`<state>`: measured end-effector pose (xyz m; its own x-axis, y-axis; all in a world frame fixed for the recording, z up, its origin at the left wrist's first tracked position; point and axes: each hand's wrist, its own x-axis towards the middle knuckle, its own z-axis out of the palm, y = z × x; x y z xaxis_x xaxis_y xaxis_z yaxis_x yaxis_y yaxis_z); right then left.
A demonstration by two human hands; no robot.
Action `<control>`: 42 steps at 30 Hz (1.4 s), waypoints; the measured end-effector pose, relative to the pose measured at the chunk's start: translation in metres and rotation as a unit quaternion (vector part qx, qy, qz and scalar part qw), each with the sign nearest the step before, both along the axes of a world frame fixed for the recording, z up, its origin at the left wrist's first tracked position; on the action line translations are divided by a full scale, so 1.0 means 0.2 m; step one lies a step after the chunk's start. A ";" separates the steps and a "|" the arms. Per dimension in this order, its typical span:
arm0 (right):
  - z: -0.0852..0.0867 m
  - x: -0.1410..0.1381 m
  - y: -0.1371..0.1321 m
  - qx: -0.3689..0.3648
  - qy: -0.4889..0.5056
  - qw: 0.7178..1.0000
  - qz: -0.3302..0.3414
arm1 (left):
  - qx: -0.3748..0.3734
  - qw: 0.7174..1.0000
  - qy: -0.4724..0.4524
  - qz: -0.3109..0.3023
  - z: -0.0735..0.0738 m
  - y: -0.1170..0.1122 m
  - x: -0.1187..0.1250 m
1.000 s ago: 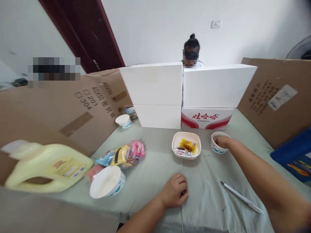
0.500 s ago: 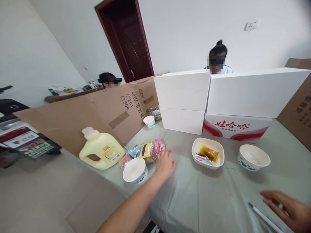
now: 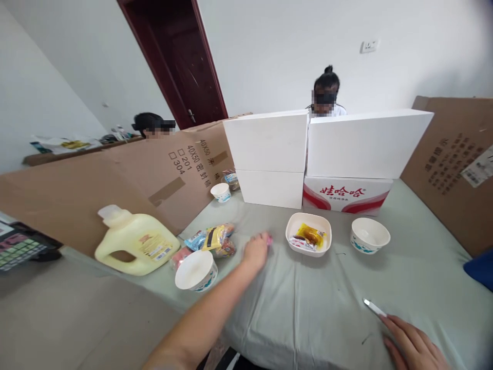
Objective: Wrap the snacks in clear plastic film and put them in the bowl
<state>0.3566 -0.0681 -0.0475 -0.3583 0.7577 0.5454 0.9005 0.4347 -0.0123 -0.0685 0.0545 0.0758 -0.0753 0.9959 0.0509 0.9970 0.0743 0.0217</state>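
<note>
My left hand pinches a pink packet; toward the surface's near edge, my right hand touches a white tool, grip unclear.

packets in dish; bowl right, boxes behind.

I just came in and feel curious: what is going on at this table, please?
A person's left hand holds a pink packet between a heap of wrapped snacks and a square dish. The right hand touches a slim white tool; its grip is unclear. The dish holds a yellow packet and a white packet. A blue-patterned bowl stands to its right.
</note>
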 end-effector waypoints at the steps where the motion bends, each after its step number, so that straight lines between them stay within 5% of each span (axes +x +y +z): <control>1: 0.01 -0.01 -0.01 -0.001 0.009 1.000 -0.020 | 0.008 0.999 -0.006 -0.035 -0.05 -0.09 0.07; 3: 0.02 -0.02 -0.01 -0.005 0.023 0.998 -0.063 | 0.031 0.991 -0.027 -0.125 -0.16 -0.27 0.17; 5: 0.03 -0.02 0.01 -0.026 0.024 0.995 -0.095 | 0.127 0.943 -0.075 -0.298 -0.26 -0.43 0.25; 8: 0.10 -0.08 0.03 -0.080 0.050 0.991 -0.093 | 0.197 0.893 -0.128 -0.384 -0.35 -0.60 0.29; 14: 0.39 -0.52 0.03 -0.221 0.136 0.964 0.049 | 0.271 0.892 -0.174 -0.318 -0.41 -0.74 0.26; 19: 0.50 -0.84 0.01 -0.260 0.073 0.951 0.151 | 0.323 0.904 -0.242 -0.143 -0.43 -0.74 0.20; 24: 0.45 -0.72 -0.01 -0.288 0.089 0.944 0.138 | 0.194 0.930 -0.310 -0.031 -0.44 -0.71 0.05; 28: 0.41 -0.60 -0.04 -0.322 0.124 0.930 0.126 | 0.096 0.887 -0.452 -0.009 -0.35 -0.71 0.07; 30: 0.40 -0.61 -0.06 -0.324 0.126 0.930 0.123 | 0.121 0.871 -0.475 -0.029 -0.29 -0.70 0.16; 34: 0.40 -0.63 -0.07 -0.311 0.146 0.932 0.119 | 0.167 0.905 -0.338 -0.198 -0.23 -0.71 0.35; 37: 0.43 -0.63 -0.07 -0.289 0.191 0.932 0.107 | 0.178 0.921 -0.226 -0.264 -0.29 -0.77 0.39; 42: 0.46 -0.71 -0.04 -0.309 0.199 0.918 0.147 | 0.216 0.924 -0.147 -0.279 -0.42 -0.85 0.35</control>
<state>0.2142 -0.0762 0.0451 -0.4627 0.8690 0.1757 0.6156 0.4575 -0.6417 0.0020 -0.1148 -0.0080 0.3696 0.7754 0.5120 0.8235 -0.5285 0.2059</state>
